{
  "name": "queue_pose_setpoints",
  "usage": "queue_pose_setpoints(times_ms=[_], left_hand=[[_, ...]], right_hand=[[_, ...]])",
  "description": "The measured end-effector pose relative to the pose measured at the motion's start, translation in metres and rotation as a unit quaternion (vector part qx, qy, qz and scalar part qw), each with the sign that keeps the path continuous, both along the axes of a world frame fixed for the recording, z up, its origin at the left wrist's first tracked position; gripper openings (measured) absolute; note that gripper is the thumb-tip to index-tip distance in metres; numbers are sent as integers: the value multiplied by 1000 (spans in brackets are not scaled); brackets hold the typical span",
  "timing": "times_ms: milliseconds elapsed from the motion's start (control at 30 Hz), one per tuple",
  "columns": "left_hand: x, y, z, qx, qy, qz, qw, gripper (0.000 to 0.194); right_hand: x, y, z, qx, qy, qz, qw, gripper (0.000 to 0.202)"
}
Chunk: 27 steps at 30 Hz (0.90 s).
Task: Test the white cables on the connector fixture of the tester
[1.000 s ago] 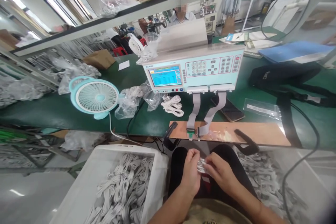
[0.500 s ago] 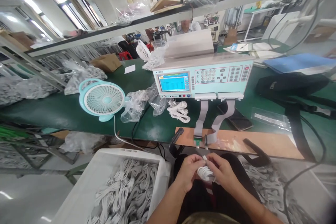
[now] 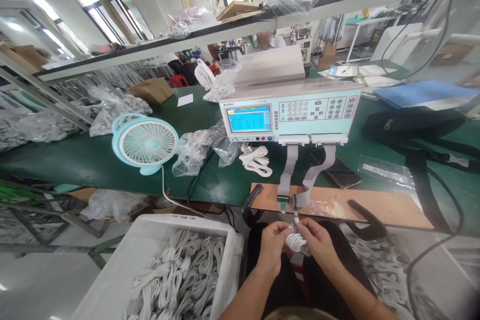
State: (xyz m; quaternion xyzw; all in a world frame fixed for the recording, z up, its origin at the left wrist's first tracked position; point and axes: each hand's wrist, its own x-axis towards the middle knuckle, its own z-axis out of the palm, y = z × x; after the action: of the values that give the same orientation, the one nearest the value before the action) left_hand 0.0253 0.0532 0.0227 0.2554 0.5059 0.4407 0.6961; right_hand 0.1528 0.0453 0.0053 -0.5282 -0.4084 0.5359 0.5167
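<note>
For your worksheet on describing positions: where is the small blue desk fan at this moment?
In the head view the fan stands on the left part of the green bench, left of the tester box and some clear plastic bags, above the white bin of cables.

Before me on the green bench (image 3: 75, 160): teal fan (image 3: 145, 143) near its left end, tester unit (image 3: 290, 110) mid-bench, black bag (image 3: 412, 122) toward the right end, phone (image 3: 339, 171) by the front edge.

Your hands meet over your lap around a coiled cable (image 3: 296, 243) — left hand (image 3: 273, 246) beside right hand (image 3: 318, 245). The bin (image 3: 123, 270) sits to your left — the tester (image 3: 290, 110) stands ahead on the bench (image 3: 75, 160), the fan (image 3: 145, 142) to its left.
</note>
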Motion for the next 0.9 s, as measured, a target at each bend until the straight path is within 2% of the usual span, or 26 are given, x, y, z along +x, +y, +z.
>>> queue_pose_setpoints(times_ms=[133, 267, 333, 433, 500, 567, 633, 767, 900], left_hand=[[-1, 2, -2, 16, 10, -17, 1000, 25], [-5, 5, -3, 56, 68, -51, 995, 24], [-10, 7, -1, 90, 106, -96, 986, 22], [-21, 14, 5, 149, 152, -196, 957, 26], [-26, 19, 11, 198, 180, -226, 937, 28], [-28, 24, 14, 242, 195, -216, 926, 27], [-26, 26, 14, 258, 199, -184, 927, 28], [-17, 25, 3, 222, 184, -109, 951, 28], [-13, 23, -4, 196, 163, -78, 964, 29]], right_hand=[[-1, 2, -1, 4, 25, -12, 1000, 34], [-1, 3, 5, 0, 37, -12, 999, 34], [-2, 3, 9, -25, 69, -10, 997, 34], [-4, 3, 15, -79, 143, 1, 987, 32], [-6, 5, 18, -106, 175, -3, 979, 32], [-9, 6, 21, -115, 191, -17, 975, 31], [-11, 7, 23, -114, 200, -27, 973, 31], [-9, 8, 22, -103, 172, -13, 980, 32], [-5, 8, 14, -90, 123, -7, 988, 33]])
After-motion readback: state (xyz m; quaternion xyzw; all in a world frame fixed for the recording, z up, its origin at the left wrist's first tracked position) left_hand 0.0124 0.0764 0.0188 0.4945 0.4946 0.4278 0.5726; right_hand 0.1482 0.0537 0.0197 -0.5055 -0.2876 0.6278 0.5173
